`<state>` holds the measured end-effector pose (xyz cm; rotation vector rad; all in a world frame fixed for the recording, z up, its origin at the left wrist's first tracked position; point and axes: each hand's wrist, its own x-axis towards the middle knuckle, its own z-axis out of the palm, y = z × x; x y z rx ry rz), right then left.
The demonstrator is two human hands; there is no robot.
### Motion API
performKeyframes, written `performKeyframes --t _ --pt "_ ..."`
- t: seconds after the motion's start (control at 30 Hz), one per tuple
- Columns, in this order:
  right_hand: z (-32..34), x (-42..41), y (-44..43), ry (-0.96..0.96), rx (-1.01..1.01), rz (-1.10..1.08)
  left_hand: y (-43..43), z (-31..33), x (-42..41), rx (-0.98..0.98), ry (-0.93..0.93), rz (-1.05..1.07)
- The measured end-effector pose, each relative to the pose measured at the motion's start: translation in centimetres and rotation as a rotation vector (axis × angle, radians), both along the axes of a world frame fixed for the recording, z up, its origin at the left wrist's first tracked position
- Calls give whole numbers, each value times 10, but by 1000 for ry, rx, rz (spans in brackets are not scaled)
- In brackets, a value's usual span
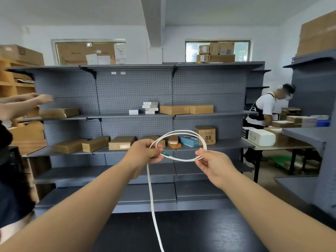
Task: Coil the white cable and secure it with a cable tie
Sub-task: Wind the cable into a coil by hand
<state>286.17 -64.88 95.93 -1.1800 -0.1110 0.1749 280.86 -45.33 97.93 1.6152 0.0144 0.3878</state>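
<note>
Both arms are stretched out in front of me, holding the white cable up in the air as a round loop of two or three turns. My left hand pinches the loop's left side, where a small green connector pokes out past the fingers. My right hand pinches the loop's right side between thumb and fingers. A long loose tail of the cable hangs straight down from my left hand and runs out of the bottom of the view. No cable tie is visible.
A dark table top lies below my arms. Grey pegboard shelving with cardboard boxes stands straight ahead. Another person's arms reach in at the left. A person works at a table on the right.
</note>
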Motion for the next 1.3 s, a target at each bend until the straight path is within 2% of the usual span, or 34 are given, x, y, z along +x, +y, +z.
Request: performKeyframes --t 0.17,0.3,0.47,0.67,0.87,1.1,1.3 --pt "-3 1 -1 -32 -114 99 11 17 1 147 36 -15" --pt "-4 3 2 -34 -76 80 16 26 -2 161 73 -57" --pt "2 2 5 39 62 41 17 18 -2 20 119 -153" --pt "6 5 6 44 95 0 18 3 0 -250 129 -257" --pt "8 5 6 60 132 -32 10 -5 4 -486 22 -276" --pt "10 4 0 68 149 -57 -9 -11 6 -547 -56 -181" --pt "12 -2 -3 92 155 -61 -33 -14 3 -486 -69 -13"
